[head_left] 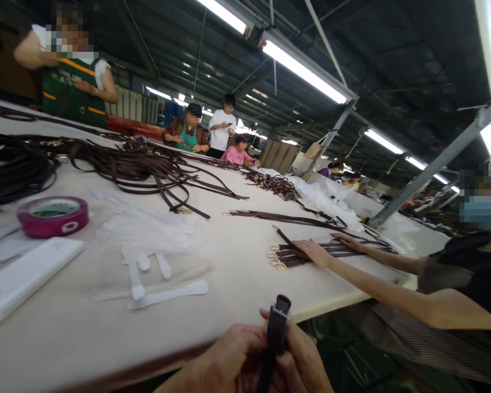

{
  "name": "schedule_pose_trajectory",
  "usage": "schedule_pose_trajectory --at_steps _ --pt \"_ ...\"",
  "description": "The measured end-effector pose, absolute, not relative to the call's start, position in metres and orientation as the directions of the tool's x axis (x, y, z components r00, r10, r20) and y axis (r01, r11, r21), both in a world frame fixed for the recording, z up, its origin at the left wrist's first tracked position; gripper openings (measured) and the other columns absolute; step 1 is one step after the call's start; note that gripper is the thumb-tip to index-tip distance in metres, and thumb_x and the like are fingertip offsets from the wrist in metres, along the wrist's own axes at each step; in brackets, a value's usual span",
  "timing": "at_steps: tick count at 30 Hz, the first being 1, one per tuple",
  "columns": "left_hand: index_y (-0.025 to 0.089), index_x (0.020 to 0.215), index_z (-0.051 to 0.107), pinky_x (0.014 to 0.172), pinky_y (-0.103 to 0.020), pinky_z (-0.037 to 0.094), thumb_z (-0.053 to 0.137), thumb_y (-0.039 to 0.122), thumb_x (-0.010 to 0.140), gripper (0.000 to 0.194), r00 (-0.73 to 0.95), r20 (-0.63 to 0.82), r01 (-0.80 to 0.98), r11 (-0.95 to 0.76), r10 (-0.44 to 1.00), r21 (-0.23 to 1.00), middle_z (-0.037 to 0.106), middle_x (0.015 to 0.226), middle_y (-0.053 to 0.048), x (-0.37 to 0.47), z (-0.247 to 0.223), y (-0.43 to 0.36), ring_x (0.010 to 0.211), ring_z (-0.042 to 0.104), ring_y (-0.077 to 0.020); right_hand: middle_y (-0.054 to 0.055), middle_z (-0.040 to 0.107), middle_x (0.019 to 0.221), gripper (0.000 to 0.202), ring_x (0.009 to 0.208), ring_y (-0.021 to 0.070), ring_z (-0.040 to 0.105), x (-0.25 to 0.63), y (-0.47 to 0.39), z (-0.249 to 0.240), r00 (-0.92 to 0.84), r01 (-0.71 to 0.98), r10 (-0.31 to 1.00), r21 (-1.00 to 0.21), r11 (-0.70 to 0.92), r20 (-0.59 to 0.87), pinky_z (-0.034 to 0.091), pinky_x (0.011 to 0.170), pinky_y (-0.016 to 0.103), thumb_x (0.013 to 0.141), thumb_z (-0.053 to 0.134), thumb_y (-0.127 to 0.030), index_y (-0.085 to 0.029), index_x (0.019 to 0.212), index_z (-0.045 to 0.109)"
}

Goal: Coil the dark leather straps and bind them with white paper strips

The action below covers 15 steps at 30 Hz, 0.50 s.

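Left hand (229, 360) and right hand (300, 363) both clench a dark strap (276, 327) just off the tabletop (229, 295) near edge, buckle end up; looks light, limp, best pinched near that stiff end.

Single head-worn view, low and close over table (237, 273), facing forward.

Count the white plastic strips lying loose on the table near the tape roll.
4, possibly more under the clear plastic. One long serrated strip lies nearest the table edge, one upright strip crosses its left end, and two short rounded ones sit just behind.
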State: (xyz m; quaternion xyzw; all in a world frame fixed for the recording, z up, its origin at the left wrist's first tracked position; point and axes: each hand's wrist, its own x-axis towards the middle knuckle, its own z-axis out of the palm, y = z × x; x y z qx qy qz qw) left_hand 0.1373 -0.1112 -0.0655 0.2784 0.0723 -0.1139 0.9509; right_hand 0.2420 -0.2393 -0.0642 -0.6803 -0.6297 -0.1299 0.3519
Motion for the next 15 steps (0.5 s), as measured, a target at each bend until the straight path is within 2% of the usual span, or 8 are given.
schedule_pose_trajectory --at_steps 3,6,10,13,15 --pt "0.005 0.075 0.066 0.052 -0.022 0.048 0.056 0.012 0.057 0.021 0.97 -0.121 0.241 0.868 -0.209 0.433 0.061 0.061 -0.006 0.13 -0.064 -0.102 0.051 0.06 -0.0126 0.013 0.072 0.113 0.047 0.108 0.0241 0.067 0.241 -0.231 -0.048 -0.121 0.977 0.807 -0.074 0.199 0.578 0.055 0.093 0.031 0.098 0.037 -0.046 -0.016 0.131 0.053" --pt "0.009 0.066 0.063 0.05 -0.022 0.047 0.058 0.015 0.06 0.01 0.977 -0.045 0.207 0.893 -0.207 0.401 0.059 0.057 -0.003 0.124 -0.065 -0.096 0.049 0.058 -0.0128 0.011 0.075 0.101 0.042 0.106 0.02 0.068 0.226 -0.217 -0.025 -0.287 0.946 0.78 0.035 0.324 0.557 0.049 0.101 0.03 0.099 0.035 -0.042 -0.014 0.118 0.06" --pt "0.01 0.069 0.063 0.056 -0.022 0.05 0.059 0.017 0.067 0.008 0.953 -0.056 0.297 0.879 -0.298 0.372 0.062 0.061 -0.003 0.115 -0.068 -0.088 0.055 0.06 -0.0126 0.006 0.076 0.087 0.034 0.092 0.0161 0.071 0.209 -0.207 0.0 -0.329 0.933 0.768 0.063 0.355 0.549 0.049 0.099 0.026 0.099 0.039 -0.038 -0.017 0.097 0.066" --pt "0.007 0.081 0.064 0.061 -0.021 0.053 0.062 0.012 0.069 0.013 0.944 -0.106 0.329 0.882 -0.311 0.337 0.063 0.067 -0.004 0.109 -0.071 -0.084 0.059 0.063 -0.0116 0.008 0.077 0.091 0.036 0.091 0.0164 0.072 0.207 -0.207 0.001 -0.347 0.927 0.793 0.052 0.373 0.502 0.052 0.096 0.024 0.1 0.037 -0.037 -0.016 0.098 0.066" --pt "0.006 0.084 0.064 0.056 -0.018 0.052 0.063 0.007 0.067 0.017 0.943 -0.104 0.332 0.883 -0.316 0.331 0.064 0.067 -0.004 0.107 -0.076 -0.082 0.056 0.062 -0.0101 0.011 0.076 0.101 0.038 0.099 0.0177 0.07 0.209 -0.208 -0.004 -0.363 0.913 0.83 -0.017 0.407 0.424 0.052 0.096 0.025 0.101 0.035 -0.036 -0.015 0.105 0.065"
